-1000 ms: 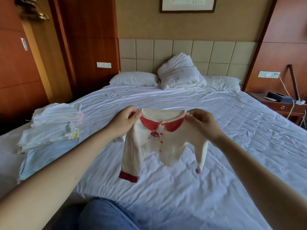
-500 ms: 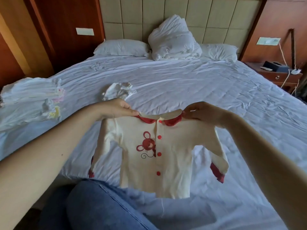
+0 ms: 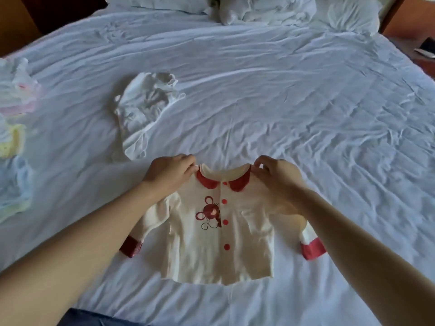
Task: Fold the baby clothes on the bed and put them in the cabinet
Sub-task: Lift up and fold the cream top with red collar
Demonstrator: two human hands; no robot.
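A cream baby shirt [image 3: 237, 252] with a red collar, red buttons, red cuffs and a red mouse print lies front up and flat on the white bed sheet [image 3: 306, 102]. My left hand [image 3: 170, 174] pinches its left shoulder beside the collar. My right hand [image 3: 276, 174] pinches the right shoulder. Both sleeves point down along the shirt's sides. A crumpled white baby garment [image 3: 143, 107] lies on the sheet just beyond my left hand. The cabinet is out of view.
A stack of folded baby clothes [image 3: 14, 128] in white, pink, yellow and pale blue sits at the bed's left edge. Pillows [image 3: 266, 8] and a bunched duvet lie at the head of the bed. A nightstand corner [image 3: 423, 48] shows far right.
I have lowered the shirt from mid-air onto the sheet, and it now lies spread flat. My view has tilted down toward the bed.
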